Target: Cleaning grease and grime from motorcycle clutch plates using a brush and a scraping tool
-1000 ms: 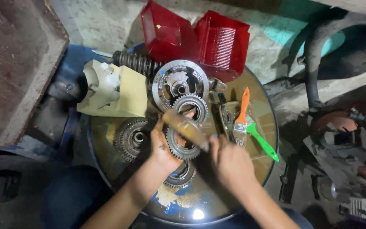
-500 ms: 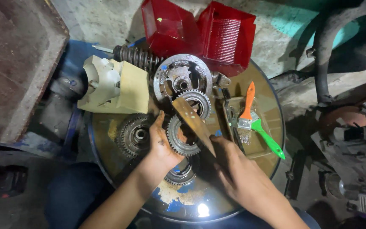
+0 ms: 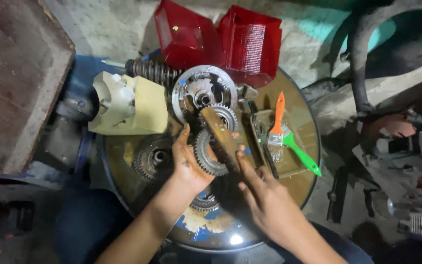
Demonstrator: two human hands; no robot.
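Holding a toothed gear with the left hand, fingers curled around its left edge, above the oily round drum top. Gripping with the right hand a wooden-backed brush, laid slanted across the gear, just below the round clutch plate.

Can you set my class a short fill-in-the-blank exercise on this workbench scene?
1. The left hand holds a toothed metal ____.
2. The right hand lays a flat wooden brush ____ the gear.
3. The small paintbrush has an ____ handle.
4. Behind the round drum top stand two ____ plastic lenses.

Missing words: gear; across; orange; red
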